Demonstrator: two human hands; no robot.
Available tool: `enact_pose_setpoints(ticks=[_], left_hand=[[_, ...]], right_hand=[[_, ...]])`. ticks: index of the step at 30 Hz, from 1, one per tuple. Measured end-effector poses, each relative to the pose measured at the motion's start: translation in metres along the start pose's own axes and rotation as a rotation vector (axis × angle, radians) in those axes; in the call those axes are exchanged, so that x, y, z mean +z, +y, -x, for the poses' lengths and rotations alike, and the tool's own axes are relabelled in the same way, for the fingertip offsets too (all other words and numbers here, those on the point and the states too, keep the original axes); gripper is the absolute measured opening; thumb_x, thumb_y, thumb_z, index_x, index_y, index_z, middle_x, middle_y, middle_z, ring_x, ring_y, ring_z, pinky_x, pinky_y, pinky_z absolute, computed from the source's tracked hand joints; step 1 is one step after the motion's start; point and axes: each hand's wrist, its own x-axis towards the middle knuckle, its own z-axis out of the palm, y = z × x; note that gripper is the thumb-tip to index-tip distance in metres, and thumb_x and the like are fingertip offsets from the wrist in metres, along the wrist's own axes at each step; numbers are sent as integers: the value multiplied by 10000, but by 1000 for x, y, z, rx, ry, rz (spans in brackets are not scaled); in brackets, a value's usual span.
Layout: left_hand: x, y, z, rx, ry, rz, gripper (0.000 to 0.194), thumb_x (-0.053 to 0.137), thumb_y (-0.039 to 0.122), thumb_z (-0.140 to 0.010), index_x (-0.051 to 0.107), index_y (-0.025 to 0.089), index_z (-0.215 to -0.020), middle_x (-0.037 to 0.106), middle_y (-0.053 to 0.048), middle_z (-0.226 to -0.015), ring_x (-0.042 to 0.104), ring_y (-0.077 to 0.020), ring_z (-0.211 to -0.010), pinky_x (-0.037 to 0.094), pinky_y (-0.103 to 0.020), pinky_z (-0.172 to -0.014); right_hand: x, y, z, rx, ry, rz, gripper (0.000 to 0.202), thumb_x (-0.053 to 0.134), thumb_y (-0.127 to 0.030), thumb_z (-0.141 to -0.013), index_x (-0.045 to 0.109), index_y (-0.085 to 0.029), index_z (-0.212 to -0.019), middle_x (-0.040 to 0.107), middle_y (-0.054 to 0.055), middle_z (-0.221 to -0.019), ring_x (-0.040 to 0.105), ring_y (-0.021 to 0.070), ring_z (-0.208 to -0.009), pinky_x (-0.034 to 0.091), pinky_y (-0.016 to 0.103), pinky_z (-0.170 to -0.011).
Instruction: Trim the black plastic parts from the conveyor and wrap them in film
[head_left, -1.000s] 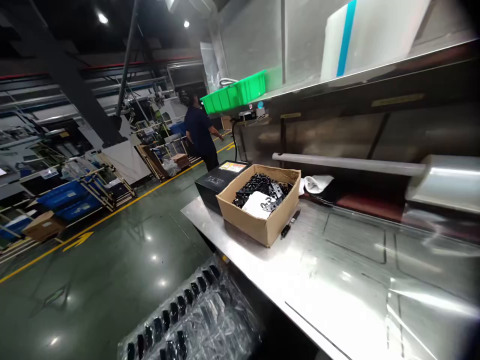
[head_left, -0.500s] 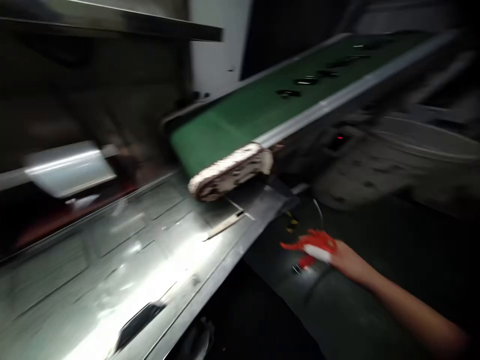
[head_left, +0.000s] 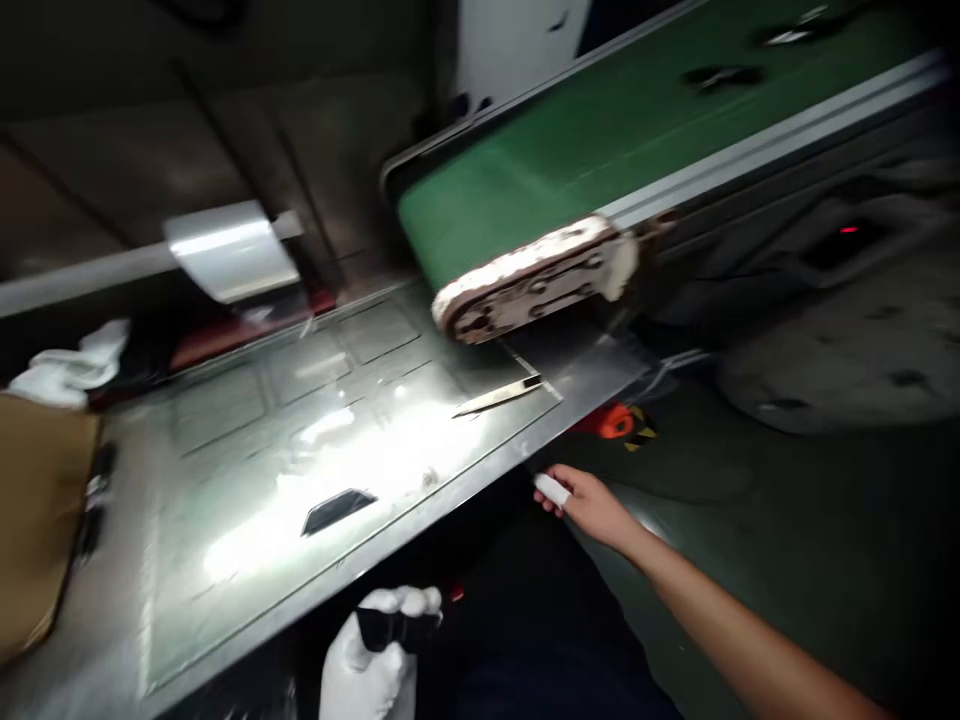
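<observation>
My left hand (head_left: 367, 665), in a white glove, is at the bottom of the view, its fingers and thumb closed on a dark flat piece (head_left: 397, 628). Off the table's front edge, my bare right hand (head_left: 581, 500) has its fingers curled in. White material (head_left: 551, 489) covers or lies along its thumb; what the fingers hold, if anything, I cannot make out. Between the hands and the conveyor, a dark, slanted flat piece (head_left: 337, 510) rests on the brightly lit table (head_left: 247, 610). Pale tweezers (head_left: 499, 396) with a dark end lie farther back.
A green conveyor belt (head_left: 517, 195) rises to the right, carrying dark pieces (head_left: 721, 77). Behind the table stands a roll of clear film (head_left: 232, 250). A cardboard box (head_left: 45, 520) and white cloth (head_left: 71, 365) are left. An orange ring-shaped object (head_left: 615, 421) is beyond the right hand.
The view has swung left and down. My left hand with the dark piece has come into view. My right hand, earlier blurred with orange-red around it, now shows bare and nearer the table edge.
</observation>
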Motion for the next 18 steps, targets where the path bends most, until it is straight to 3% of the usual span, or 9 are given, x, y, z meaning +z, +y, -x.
enact_pose_setpoints(ticks=[3,4,7,9,13,18], left_hand=[[-4,18,1,227,-41,207,288,892,415,-759,760,325,-998,793,23,-971,773,-245,-969,669,-351,-832],[-5,23,0,258,-55,237,272,872,394,-789,756,339,-1029,794,25,-1014,767,-242,-1008,666,-355,-860],[-7,29,-2,311,-37,267,270,842,381,-829,756,365,-1085,795,24,-1098,756,-241,-1063,652,-367,-918],[-10,29,-2,336,-7,241,273,834,393,-835,762,366,-1097,792,7,-1149,751,-264,-1087,636,-407,-959],[-19,29,0,402,51,32,312,853,386,-812,788,260,-1090,785,-89,-1167,735,-324,-1111,602,-471,-1008],[-26,35,-1,345,104,-203,315,844,300,-837,792,232,-1140,791,-79,-1160,740,-288,-1097,599,-379,-1006]], right_hand=[[27,-67,14,-196,-248,-56,212,705,-393,-933,748,-210,-1031,737,40,-943,674,167,-820,534,282,-743],[36,-92,16,-371,-299,-53,171,710,-328,-943,750,-210,-1060,724,53,-1004,668,165,-862,529,282,-771],[63,-159,16,-794,-384,-110,165,709,-214,-952,734,-143,-1099,676,65,-950,610,118,-756,491,235,-661],[79,-186,14,-936,-414,-103,182,708,-171,-942,725,-96,-1107,665,72,-930,588,110,-735,475,227,-632],[99,-200,7,-1030,-468,32,159,659,-106,-914,714,-78,-1061,664,68,-913,588,132,-759,464,253,-632],[108,-192,0,-991,-534,192,144,610,-70,-822,667,-111,-948,600,21,-826,510,123,-671,391,264,-563]])
